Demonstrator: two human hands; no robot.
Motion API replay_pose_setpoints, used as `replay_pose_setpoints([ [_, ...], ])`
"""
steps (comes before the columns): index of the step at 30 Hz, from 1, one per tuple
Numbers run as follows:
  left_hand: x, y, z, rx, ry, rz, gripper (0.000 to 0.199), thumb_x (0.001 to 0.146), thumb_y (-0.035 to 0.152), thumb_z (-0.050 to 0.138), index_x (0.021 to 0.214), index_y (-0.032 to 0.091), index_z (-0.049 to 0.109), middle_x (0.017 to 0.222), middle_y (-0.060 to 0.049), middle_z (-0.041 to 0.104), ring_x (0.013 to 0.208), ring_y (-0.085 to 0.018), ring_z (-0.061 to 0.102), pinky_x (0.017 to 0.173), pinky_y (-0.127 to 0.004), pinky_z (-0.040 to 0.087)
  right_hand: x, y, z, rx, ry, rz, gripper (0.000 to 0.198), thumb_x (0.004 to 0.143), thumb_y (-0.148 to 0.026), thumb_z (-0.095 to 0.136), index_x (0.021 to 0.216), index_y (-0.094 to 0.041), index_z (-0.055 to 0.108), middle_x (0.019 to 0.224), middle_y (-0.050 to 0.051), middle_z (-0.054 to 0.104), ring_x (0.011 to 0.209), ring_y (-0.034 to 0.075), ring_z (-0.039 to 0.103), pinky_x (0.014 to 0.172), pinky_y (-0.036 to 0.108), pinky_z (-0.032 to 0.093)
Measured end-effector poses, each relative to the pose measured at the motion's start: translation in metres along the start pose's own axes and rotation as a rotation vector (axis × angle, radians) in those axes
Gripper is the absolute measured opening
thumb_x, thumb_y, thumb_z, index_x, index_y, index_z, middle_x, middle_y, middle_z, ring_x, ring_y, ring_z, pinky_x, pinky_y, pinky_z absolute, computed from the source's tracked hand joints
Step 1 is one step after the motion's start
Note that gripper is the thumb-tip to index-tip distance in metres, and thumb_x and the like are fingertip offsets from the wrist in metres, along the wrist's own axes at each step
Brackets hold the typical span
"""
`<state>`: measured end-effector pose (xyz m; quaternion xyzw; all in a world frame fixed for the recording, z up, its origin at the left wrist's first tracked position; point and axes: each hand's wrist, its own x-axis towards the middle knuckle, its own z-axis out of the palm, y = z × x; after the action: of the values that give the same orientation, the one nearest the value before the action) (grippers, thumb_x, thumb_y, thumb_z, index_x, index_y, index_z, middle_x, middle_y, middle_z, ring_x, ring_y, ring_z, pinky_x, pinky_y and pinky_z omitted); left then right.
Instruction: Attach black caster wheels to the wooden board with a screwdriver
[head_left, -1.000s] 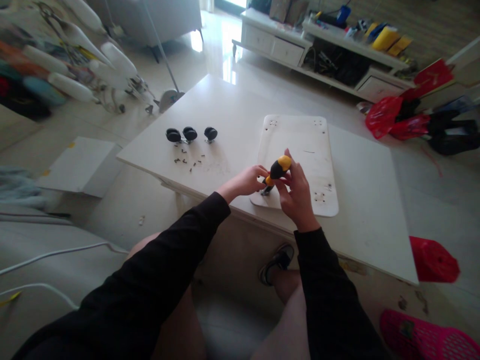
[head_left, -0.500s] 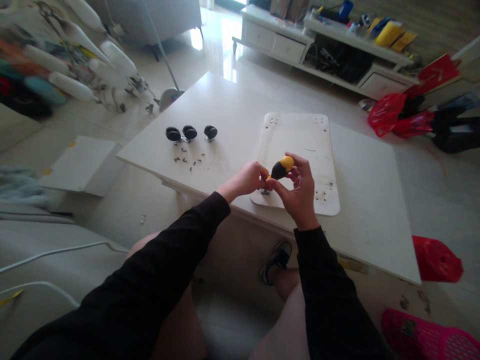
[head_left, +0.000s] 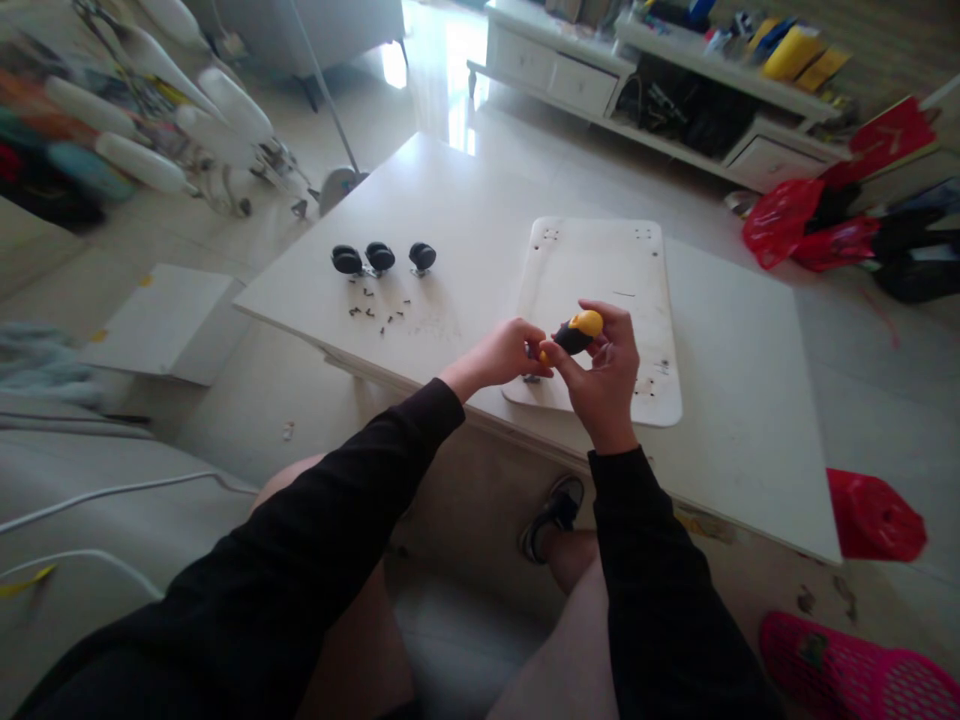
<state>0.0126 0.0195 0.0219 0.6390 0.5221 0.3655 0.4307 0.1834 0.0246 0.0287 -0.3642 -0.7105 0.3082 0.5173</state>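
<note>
A screwdriver with a black and yellow handle is in my right hand, its fingers wrapped around the grip. My left hand is closed beside the screwdriver's lower end; what its fingertips pinch is hidden. Both hands are over the near left corner of a white board with rounded corners and small screw holes. Under my left fingers a small metal piece shows at that corner. Three black caster wheels stand on the table to the left, with several small screws scattered in front of them.
The white table carries the board and casters. A white box sits on the floor at left. Pink basket and red bag are at lower right. A white cabinet stands behind.
The screwdriver and my right hand have shifted slightly right, with the handle tilted lower. My left hand has moved slightly right too. The casters and screws lie as before.
</note>
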Motion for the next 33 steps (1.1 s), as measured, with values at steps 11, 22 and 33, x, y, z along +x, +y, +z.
replay_pose_setpoints([
  [11, 0.000, 0.004, 0.001, -0.003, 0.009, -0.029, 0.018, 0.070, 0.013, 0.084, 0.059, 0.011, 0.069, 0.054, 0.003, 0.058, 0.054, -0.007, 0.048, 0.055, -0.023, 0.035, -0.001, -0.002, 0.002, 0.026, -0.022, 0.011, 0.060, 0.078, -0.049, 0.092, 0.126, -0.035, 0.060, 0.109, -0.002, 0.069, 0.094, 0.018, 0.074, 0.086, 0.039, 0.067],
  [22, 0.002, -0.003, -0.003, 0.012, -0.012, -0.056, 0.019, 0.071, 0.011, 0.084, 0.058, 0.012, 0.071, 0.053, 0.002, 0.062, 0.051, -0.008, 0.052, 0.053, -0.023, 0.038, 0.001, -0.001, 0.005, 0.056, -0.005, -0.001, 0.057, 0.078, -0.049, 0.091, 0.124, -0.035, 0.060, 0.114, -0.001, 0.069, 0.099, 0.017, 0.072, 0.075, 0.032, 0.065],
  [33, 0.001, -0.005, -0.003, -0.019, -0.041, -0.039, 0.017, 0.075, 0.011, 0.081, 0.061, 0.012, 0.072, 0.055, 0.001, 0.063, 0.052, -0.009, 0.056, 0.054, -0.023, 0.040, -0.001, -0.007, 0.004, 0.076, -0.037, -0.003, 0.056, 0.081, -0.033, 0.086, 0.130, -0.034, 0.057, 0.115, -0.001, 0.071, 0.104, 0.018, 0.073, 0.083, 0.035, 0.065],
])
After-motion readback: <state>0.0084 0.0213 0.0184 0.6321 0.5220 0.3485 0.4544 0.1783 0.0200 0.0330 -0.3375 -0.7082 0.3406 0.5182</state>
